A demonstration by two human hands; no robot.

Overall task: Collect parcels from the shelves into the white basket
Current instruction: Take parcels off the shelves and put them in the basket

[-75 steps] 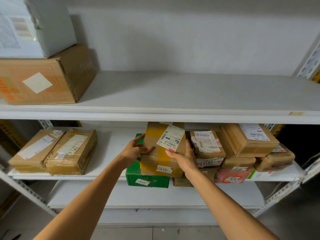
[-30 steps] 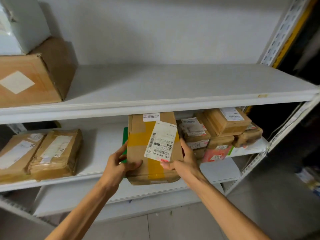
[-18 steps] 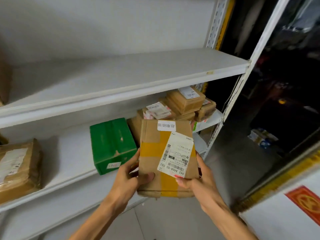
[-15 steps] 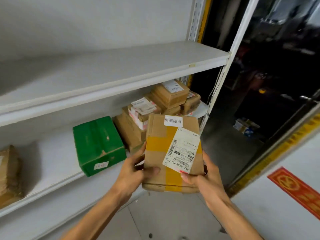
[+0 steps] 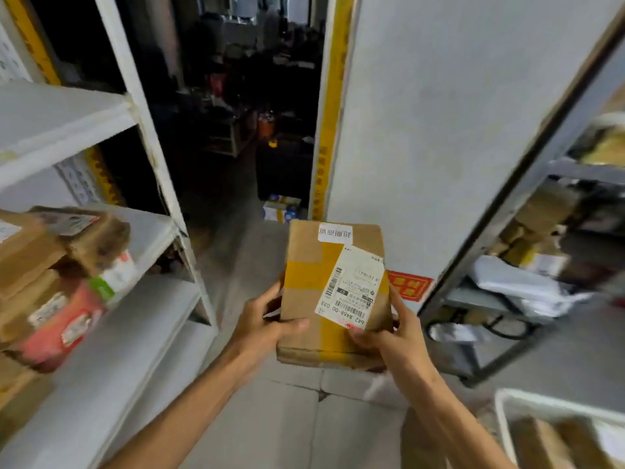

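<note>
I hold a brown cardboard parcel (image 5: 314,292) with yellow tape and a white barcode label in front of me, above the floor. My left hand (image 5: 260,328) grips its left side, thumb across the top face. My right hand (image 5: 394,336) grips its right lower corner, thumb on the label's edge. The white basket (image 5: 507,406) shows at the bottom right corner, with brown parcels (image 5: 554,441) inside it. Only part of the basket is in view.
The white shelf rack (image 5: 162,231) stands at my left with several parcels (image 5: 50,265) on its middle shelf. A grey rack (image 5: 527,184) with bags and boxes stands at the right. A white wall panel (image 5: 439,130) is ahead, a dark aisle beside it.
I lifted the parcel off the stack on the shelf with both hands and turned right. The shelf slid to the left of the view and the basket came into sight.
</note>
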